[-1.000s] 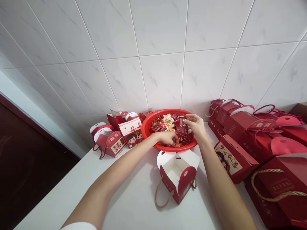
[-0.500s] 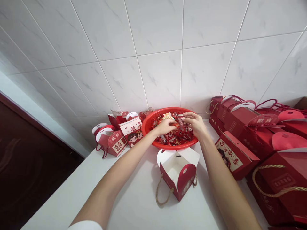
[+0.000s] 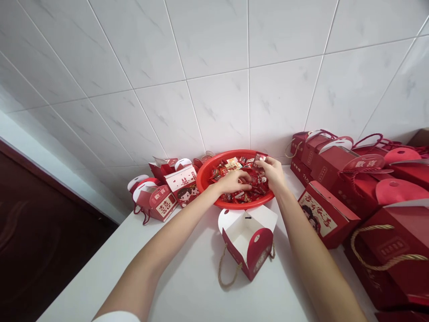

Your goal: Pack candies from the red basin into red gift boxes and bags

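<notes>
A red plastic basket (image 3: 202, 183) on the table holds a heap of red-wrapped candies (image 3: 239, 197). My right hand (image 3: 273, 173), over the basket's right side, pinches a small red wrapped candy (image 3: 260, 157) between thumb and fingers near the far rim. My left hand (image 3: 233, 181) is low over the middle of the heap, its fingers curled inward; whatever lies inside them is hidden. In front of the basket stands an open red gift box (image 3: 244, 239) with a white inside and a twisted rope handle. Its visible floor is bare.
Several red gift boxes (image 3: 159, 203) are grouped left of the basket. Along the right, many more red boxes (image 3: 348, 174) with cord handles are stacked. A white tiled wall (image 3: 217, 107) rises directly behind the white table (image 3: 187, 277). A dark door (image 3: 40, 237) is at the left.
My right hand has lifted the candy slightly toward the far rim. My left hand has shifted a little to the right and lower over the heap, fingers more curled. The view has moved slightly.
</notes>
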Action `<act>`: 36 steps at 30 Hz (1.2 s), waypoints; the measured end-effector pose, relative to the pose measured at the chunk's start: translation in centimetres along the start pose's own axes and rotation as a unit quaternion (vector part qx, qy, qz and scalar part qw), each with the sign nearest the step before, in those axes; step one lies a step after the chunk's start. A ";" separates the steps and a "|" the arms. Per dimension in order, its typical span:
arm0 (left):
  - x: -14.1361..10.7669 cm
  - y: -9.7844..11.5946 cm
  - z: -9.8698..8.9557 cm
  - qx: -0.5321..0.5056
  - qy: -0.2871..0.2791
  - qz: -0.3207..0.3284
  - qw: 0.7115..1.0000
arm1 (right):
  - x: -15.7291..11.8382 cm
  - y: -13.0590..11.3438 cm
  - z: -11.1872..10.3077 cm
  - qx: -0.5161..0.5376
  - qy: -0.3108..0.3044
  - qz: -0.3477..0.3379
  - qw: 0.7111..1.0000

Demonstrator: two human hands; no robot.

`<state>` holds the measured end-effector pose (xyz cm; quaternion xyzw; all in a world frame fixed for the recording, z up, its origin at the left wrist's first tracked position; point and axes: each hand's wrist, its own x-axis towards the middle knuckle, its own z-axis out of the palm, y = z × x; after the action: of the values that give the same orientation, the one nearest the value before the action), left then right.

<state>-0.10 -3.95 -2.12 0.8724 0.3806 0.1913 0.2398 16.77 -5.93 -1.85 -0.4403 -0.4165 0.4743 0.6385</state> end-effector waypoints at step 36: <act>-0.5 1.3 -0.1 0.036 0.168 0.079 0.982 | 0.5 0.4 0.0 0.082 0.003 0.039 0.996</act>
<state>0.31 -5.06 -1.35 0.8631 0.3520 0.3400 0.1248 16.80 -5.38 -2.17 -0.4039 -0.3571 0.5300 0.6546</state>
